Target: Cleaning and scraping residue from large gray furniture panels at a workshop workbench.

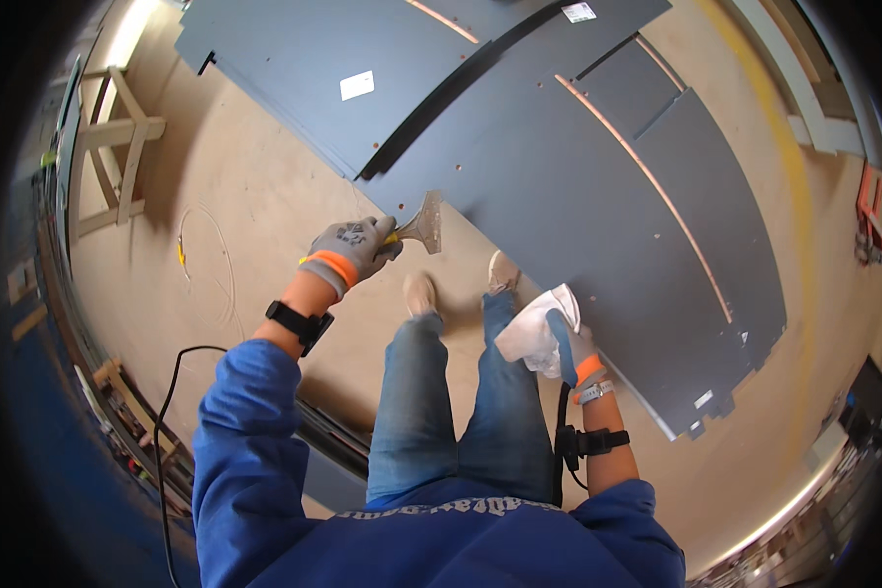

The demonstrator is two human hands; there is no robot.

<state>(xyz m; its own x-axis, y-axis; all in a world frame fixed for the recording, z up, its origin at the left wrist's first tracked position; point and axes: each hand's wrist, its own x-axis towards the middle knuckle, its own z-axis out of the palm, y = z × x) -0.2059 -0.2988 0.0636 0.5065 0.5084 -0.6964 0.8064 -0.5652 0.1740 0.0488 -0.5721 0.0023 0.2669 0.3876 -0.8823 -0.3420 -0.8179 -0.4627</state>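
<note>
My left hand [353,251], in a grey work glove with an orange cuff, is closed around the yellow handle of a scraper [424,225]. The scraper's wide, worn metal blade points right, close to the edge of a large dark grey panel [519,186]. In my gloved right hand [575,348] is a bunched white cloth [537,333], held near the panel's front edge. Copper-coloured strips [647,176] run along the panel's face. A long black edge [441,93] crosses it, and a white label [357,86] lies on the far left part.
A wooden trestle [118,147] stands at the left, with a thin pale cord [227,255] on the floor beside it. A black cable [171,392] hangs by my left arm. Orange clamps [870,216] are at the far right. Dark lengths [333,436] lie beside my legs.
</note>
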